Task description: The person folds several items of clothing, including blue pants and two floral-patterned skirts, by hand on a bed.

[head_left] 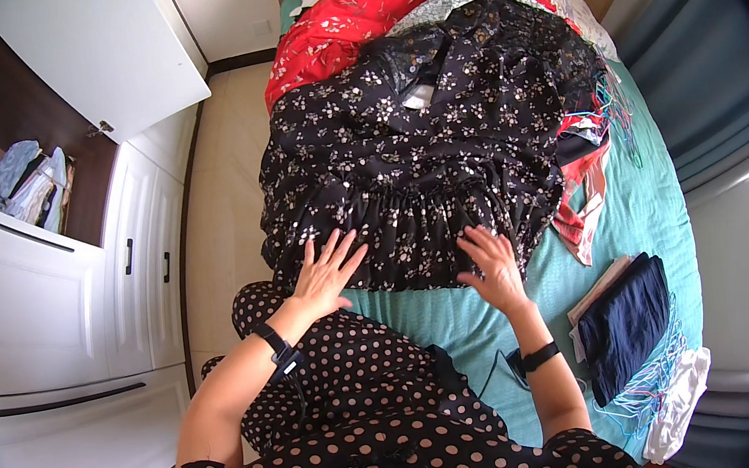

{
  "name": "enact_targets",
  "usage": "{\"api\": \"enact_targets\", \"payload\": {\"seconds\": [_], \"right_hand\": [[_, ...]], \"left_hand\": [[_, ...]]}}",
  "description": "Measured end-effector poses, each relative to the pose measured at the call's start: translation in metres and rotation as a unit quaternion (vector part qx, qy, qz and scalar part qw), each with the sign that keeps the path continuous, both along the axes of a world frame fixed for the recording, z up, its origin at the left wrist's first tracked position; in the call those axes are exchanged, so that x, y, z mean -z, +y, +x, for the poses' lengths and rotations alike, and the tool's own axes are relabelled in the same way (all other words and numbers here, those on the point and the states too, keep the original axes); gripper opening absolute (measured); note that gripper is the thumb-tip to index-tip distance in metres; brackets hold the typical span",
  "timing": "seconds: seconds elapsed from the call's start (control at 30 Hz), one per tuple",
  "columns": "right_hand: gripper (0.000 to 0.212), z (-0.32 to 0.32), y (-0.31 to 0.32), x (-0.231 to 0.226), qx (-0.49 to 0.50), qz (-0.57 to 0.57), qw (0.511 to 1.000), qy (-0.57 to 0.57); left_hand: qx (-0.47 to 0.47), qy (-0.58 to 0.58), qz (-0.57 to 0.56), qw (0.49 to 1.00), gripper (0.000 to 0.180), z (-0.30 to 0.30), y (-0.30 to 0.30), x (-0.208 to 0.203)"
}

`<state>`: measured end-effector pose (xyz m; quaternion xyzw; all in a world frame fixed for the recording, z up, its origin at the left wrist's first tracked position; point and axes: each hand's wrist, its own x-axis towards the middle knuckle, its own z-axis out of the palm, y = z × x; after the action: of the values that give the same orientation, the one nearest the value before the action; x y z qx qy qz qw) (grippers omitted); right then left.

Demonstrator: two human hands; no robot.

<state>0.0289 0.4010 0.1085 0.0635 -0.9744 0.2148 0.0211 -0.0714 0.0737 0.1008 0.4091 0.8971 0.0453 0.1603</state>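
Note:
A black dress with small white flowers (400,143) lies spread over the bed, its gathered ruffle toward me. My left hand (324,278) rests with fingers spread on the left part of the ruffle hem. Over the right part of the same hem lies my right hand (493,267), its fingers stretched out and slightly apart. Neither hand grips anything. Sheer black fabric (565,50) lies at the dress's far right, and a red floral cloth (362,18) shows beyond it.
On the teal bedsheet (649,193), to my right, are folded dark clothes (629,327), several thin coloured hangers (648,392) and a white cloth (679,406). More hangers (618,115) lie beside the dress. At left stands a white wardrobe (25,296), one door open on folded clothes (33,183).

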Motion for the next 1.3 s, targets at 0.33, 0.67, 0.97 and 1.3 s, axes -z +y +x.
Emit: {"api": "enact_targets", "payload": {"seconds": [0.33, 0.67, 0.97, 1.3], "right_hand": [[0.072, 0.013, 0.016, 0.055, 0.017, 0.082, 0.995, -0.048], [0.049, -0.036, 0.077, -0.123, -0.053, -0.013, 0.991, -0.119], [0.032, -0.075, 0.090, -0.364, 0.007, 0.108, 0.994, 0.007], [0.041, -0.104, 0.118, -0.482, 0.118, 0.043, 0.988, 0.087]], "left_hand": [[0.056, 0.098, 0.059, 0.992, 0.051, -0.020, -0.037, 0.045], [-0.001, -0.115, 0.104, 0.988, 0.048, -0.059, -0.042, -0.136], [-0.055, 0.115, 0.197, 0.972, 0.032, -0.079, -0.033, -0.369], [-0.134, 0.217, 0.255, 0.933, 0.012, -0.096, -0.002, -0.487]]}}
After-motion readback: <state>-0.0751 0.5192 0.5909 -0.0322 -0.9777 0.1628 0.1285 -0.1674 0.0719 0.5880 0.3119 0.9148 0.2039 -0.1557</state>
